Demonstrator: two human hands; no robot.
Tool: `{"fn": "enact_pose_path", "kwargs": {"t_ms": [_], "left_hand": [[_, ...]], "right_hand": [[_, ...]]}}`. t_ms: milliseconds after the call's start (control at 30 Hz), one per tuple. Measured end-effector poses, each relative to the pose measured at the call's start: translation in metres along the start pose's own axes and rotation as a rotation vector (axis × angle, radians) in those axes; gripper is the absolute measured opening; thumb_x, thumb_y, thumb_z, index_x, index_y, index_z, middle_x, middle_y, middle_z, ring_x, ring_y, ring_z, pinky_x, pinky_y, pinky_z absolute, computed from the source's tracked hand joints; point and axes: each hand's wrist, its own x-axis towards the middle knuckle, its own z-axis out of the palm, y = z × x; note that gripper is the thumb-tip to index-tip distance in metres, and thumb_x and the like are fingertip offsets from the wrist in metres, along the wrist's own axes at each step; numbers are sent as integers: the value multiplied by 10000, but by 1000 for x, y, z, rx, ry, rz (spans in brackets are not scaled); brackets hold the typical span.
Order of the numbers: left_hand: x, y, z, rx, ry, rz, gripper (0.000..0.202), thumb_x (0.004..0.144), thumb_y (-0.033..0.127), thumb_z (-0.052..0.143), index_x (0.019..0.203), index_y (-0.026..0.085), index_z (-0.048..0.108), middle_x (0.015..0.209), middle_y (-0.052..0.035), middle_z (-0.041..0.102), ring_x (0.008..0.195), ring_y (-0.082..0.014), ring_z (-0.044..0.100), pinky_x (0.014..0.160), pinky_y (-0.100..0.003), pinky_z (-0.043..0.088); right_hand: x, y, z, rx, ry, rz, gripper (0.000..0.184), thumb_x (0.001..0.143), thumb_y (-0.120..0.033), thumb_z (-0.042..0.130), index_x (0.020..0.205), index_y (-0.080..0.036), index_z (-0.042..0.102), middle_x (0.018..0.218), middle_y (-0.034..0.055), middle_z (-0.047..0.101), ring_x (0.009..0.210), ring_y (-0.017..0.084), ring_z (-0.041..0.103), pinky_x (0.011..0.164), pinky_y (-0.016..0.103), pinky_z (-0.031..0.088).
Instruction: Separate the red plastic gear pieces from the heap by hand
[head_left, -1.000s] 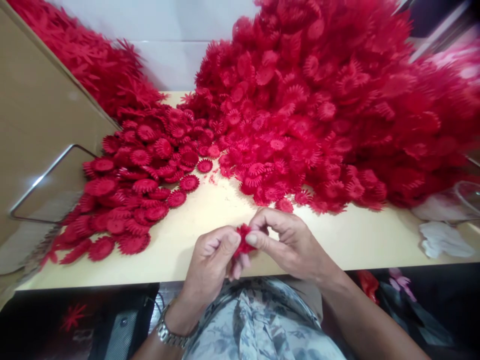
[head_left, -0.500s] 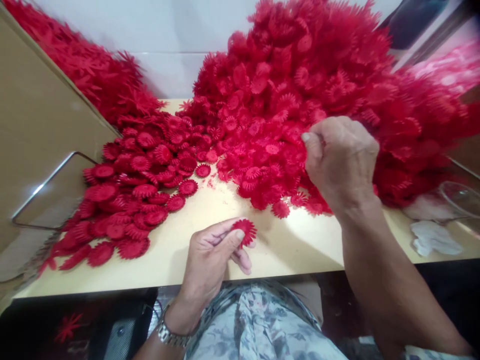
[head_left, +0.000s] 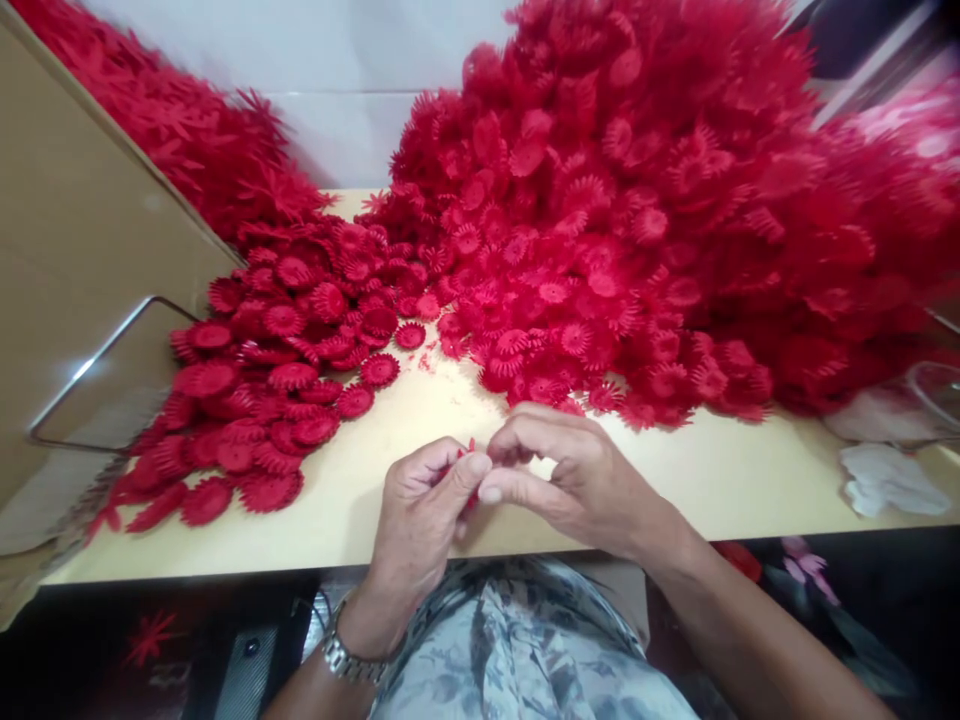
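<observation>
A flower (head_left: 468, 450) (mostly hidden) is pinched between fingers of left hand (head_left: 420, 515) and right hand (head_left: 581, 480); a small pile (head_left: 277, 380) is laid out, a huge heap (head_left: 660, 220) seemingly left.

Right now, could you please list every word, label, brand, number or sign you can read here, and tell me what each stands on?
None can be read.
The wristwatch by the left hand shows only its metal band.
The red flower piece pinched between it and the right hand, the red piles, the tan board and the table bear no print.
</observation>
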Motion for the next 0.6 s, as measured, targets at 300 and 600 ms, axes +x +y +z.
{"fn": "enact_pose_path", "kwargs": {"t_ms": [300, 600], "left_hand": [[-5, -5, -4, -43, -33, 13, 258, 731, 379, 650, 637, 153, 569, 502, 29, 547, 401, -59, 441, 383, -158, 339], [-7, 0, -4, -141, -16, -7, 174, 742, 311, 630, 710, 148, 576, 559, 1, 617, 407, -115, 538, 391, -225, 434]], "right_hand": [[-7, 8, 11, 88, 159, 108, 147, 828, -148, 502, 685, -162, 536, 614, -24, 481, 566, 84, 450, 529, 215, 354], [-9, 19, 3, 265, 346, 292, 185, 855, -318, 499, 734, -179, 520, 618, -26, 437, 553, 95, 399, 509, 220, 338]]}}
